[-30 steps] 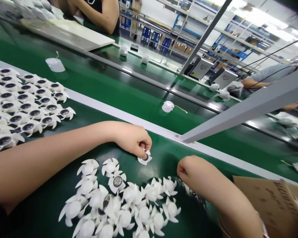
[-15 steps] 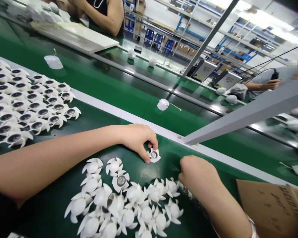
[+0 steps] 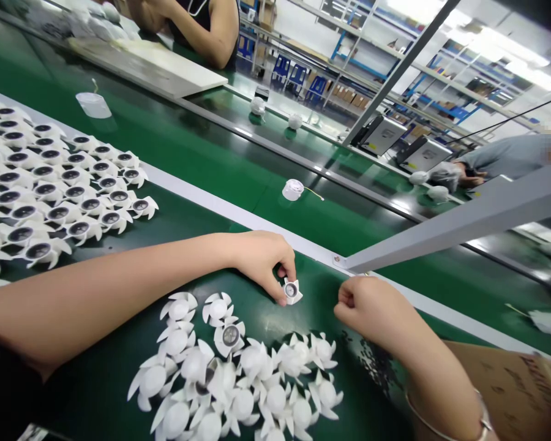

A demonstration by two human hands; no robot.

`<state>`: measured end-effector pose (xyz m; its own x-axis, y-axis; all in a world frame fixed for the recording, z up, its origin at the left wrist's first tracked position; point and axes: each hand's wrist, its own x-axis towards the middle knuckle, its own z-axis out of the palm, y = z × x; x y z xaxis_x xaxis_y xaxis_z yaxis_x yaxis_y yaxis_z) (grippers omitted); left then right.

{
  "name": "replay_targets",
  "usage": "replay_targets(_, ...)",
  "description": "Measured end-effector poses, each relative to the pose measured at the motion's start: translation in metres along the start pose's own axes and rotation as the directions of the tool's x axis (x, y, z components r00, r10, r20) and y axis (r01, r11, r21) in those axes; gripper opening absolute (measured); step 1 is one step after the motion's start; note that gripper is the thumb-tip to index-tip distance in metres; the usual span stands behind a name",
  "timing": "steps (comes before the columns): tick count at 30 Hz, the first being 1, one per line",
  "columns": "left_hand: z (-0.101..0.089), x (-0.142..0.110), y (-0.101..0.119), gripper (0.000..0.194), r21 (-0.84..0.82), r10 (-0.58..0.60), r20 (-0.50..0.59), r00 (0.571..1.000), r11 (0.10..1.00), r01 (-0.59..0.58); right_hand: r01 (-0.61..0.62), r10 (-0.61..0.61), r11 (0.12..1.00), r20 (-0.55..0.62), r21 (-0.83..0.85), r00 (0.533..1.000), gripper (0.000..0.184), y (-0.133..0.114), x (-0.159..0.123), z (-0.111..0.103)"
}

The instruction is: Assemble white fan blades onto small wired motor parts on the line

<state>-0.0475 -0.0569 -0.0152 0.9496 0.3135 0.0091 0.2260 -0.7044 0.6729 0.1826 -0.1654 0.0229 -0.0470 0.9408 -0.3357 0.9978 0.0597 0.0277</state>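
Nearest the viewer, a loose heap of white plastic fan wheels with curved blades (image 3: 241, 403) lies on the dark green, glossy table (image 3: 174, 211); most show a smooth domed hub, while one at the heap's upper edge, a white fan wheel with a grey-ringed open hub (image 3: 230, 335), faces upward. Just beyond the heap, a single small white plastic fan wheel (image 3: 291, 290) shows short curved blades around a grey ring, its open hub turned up and paler within. It lies at the fingertips of the left hand (image 3: 266, 257), whose grip pinches it at the blades, thumb on the near left side and finger on the far side, leaving the hub uncovered; whether the wheel touches the table cannot be told. To the right, well apart from this wheel, the right hand (image 3: 367, 306) has its fingers curled inward; whether its grip holds anything cannot be told. Beside it lies a scatter of small dark pieces (image 3: 379, 367). At left, close rows of white fan wheels with dark open hubs (image 3: 76, 191) face upward. Beyond the pale edge strip (image 3: 202, 197), a white wrapped cylinder with a yellow wire (image 3: 292, 190) rests on a green belt (image 3: 229, 160)
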Motion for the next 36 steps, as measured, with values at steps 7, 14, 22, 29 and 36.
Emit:
replay_targets(7, 0.002, 0.002, -0.001, 0.033, 0.03, 0.006, -0.025, 1.0, 1.0, -0.005, 0.353, -0.249, 0.831, -0.28, 0.43, 0.927, 0.009, -0.037, 0.002, 0.005)
replay_targets(14, 0.003, 0.003, -0.001, 0.025, 0.058, 0.007, -0.025, 1.0, 0.998, -0.005, 0.401, -0.299, 0.882, -0.362, 0.249, 0.883, 0.007, -0.054, 0.011, 0.025)
replay_targets(22, 0.005, 0.004, 0.002, 0.027, 0.06, -0.065, -0.04, 0.997, 0.996, 0.068, 0.416, -0.412, 0.907, -0.368, -0.072, 0.834, 0.012, -0.058, 0.003, 0.024)
replay_targets(29, 0.003, 0.004, 0.005, 0.029, 0.025, -0.08, -0.031, 0.996, 0.996, 0.081, 0.384, -0.547, 0.825, -0.416, -0.414, 0.727, 0.024, -0.074, -0.018, 0.031)
replay_targets(36, 0.002, 0.003, 0.0, 0.038, 0.0, -0.046, -0.039, 0.998, 0.999, 0.046, -0.019, -0.064, 0.983, -0.433, -0.185, 0.899, 0.022, -0.014, -0.034, -0.013)
